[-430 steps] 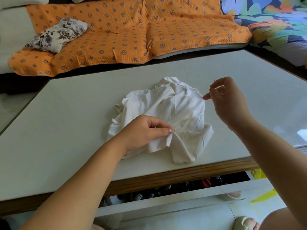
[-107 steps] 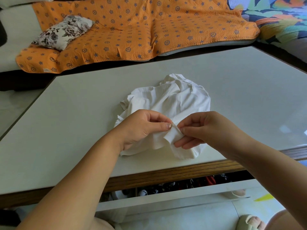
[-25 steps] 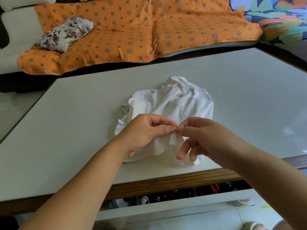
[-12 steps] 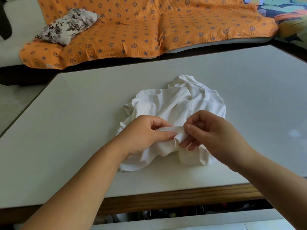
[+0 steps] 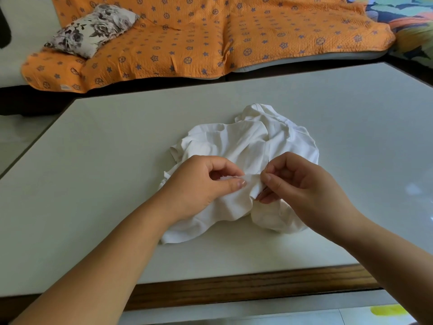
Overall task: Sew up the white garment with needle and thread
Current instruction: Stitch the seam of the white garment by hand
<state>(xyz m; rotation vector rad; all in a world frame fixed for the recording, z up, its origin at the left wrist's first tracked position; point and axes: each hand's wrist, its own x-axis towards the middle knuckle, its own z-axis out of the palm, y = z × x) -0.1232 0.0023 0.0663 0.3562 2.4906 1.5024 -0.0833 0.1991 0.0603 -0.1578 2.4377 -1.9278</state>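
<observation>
One garment (image 5: pixel 246 146), one needle (image 5: pixel 267 164), one table (image 5: pixel 112 165).
My left hand (image 5: pixel 201 184) pinched a fold of the garment; my right hand (image 5: pixel 300 184) pinched the needle just beside it.

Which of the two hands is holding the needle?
The right hand: it pinches the thin needle, while the left hand only pinches a fold of the garment.

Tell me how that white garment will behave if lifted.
The white garment lies crumpled in soft folds, so it will probably droop limply. It bunches where the left hand pinches it, so it looks thin and light.
</observation>
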